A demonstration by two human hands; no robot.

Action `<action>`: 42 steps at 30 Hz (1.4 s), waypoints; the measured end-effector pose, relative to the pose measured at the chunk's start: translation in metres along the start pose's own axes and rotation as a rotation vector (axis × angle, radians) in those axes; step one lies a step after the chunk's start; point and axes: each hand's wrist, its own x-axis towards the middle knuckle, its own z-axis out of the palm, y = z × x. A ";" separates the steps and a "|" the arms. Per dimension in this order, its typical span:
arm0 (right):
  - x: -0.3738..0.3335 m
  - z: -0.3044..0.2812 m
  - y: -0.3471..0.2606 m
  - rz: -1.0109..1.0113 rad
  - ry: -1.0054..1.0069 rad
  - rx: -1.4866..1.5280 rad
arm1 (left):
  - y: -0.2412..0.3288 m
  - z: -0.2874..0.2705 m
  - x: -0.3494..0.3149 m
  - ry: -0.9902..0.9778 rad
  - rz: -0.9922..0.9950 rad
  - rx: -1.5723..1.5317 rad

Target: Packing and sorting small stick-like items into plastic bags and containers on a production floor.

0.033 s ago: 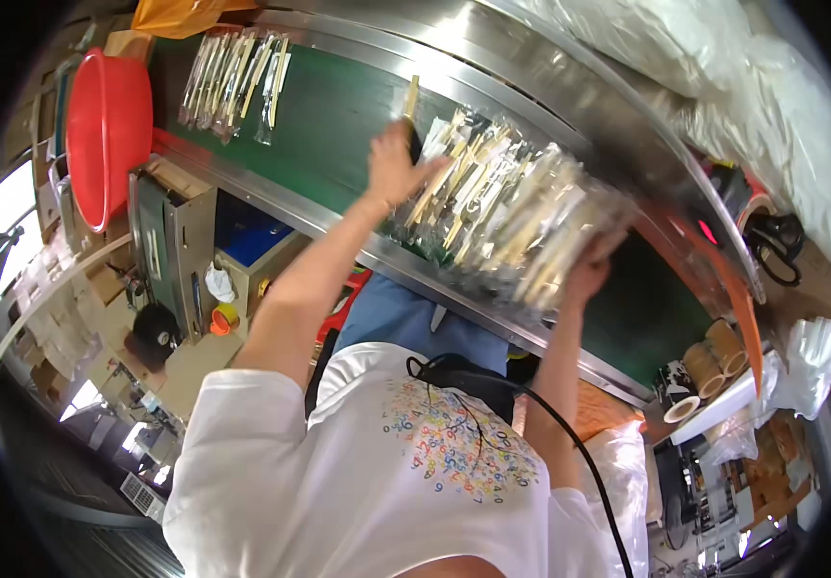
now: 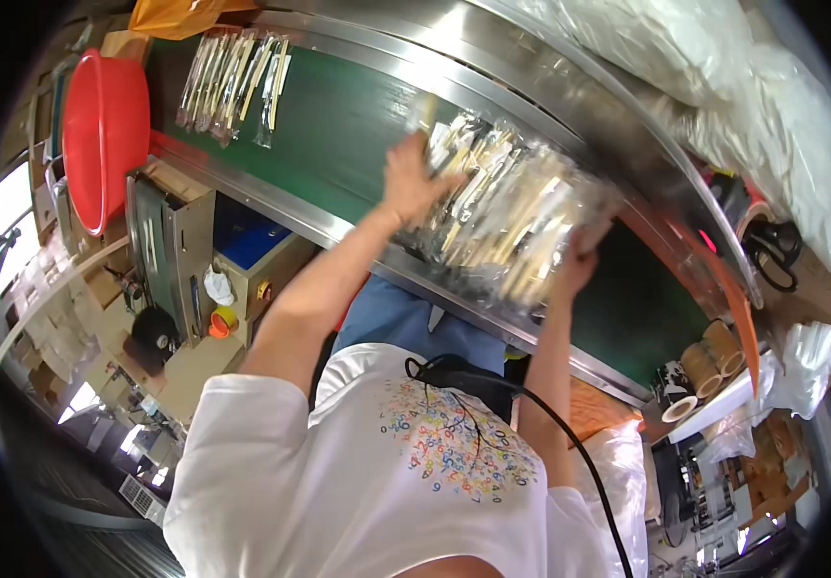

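A dense row of clear-wrapped packets (image 2: 502,207) lies across the green work surface (image 2: 329,125), with pale wooden sticks showing through the film. My left hand (image 2: 411,183) is at the row's left end, fingers spread and thumb against the nearest packets. One pale stick (image 2: 425,111), smeared by motion, juts up beyond its fingertips; whether the hand grips it is unclear. At the right end, my right hand (image 2: 574,265) touches the outermost packets. Blur and the wrappers hide most of its fingers. Packets at this end are blurred too.
A smaller group of similar packets (image 2: 233,82) lies at the far left, near a red basin (image 2: 103,140). Metal rails (image 2: 290,207) edge the surface. Tape rolls (image 2: 700,371), black-handled scissors (image 2: 772,255) and large plastic bags (image 2: 762,106) sit to the right.
My left hand has shifted right and slightly nearer me. My right hand has moved a little left, and the row's right end has shifted left with it.
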 end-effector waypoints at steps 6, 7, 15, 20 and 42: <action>-0.073 0.055 -0.011 0.620 -0.467 0.761 | -0.015 0.008 -0.048 -0.391 -0.324 -0.969; -0.089 0.036 0.051 0.301 -0.510 0.319 | -0.012 -0.004 -0.057 -0.481 -0.408 -1.054; 0.005 0.078 -0.133 0.703 -0.434 0.459 | 0.002 -0.022 0.049 -0.423 -0.218 -1.085; 0.024 0.057 -0.093 -0.086 -0.310 -0.362 | -0.002 -0.034 0.065 -0.523 -0.112 -0.826; 0.012 0.065 -0.127 0.722 -0.603 0.862 | 0.021 -0.019 0.055 -0.588 -0.347 -1.266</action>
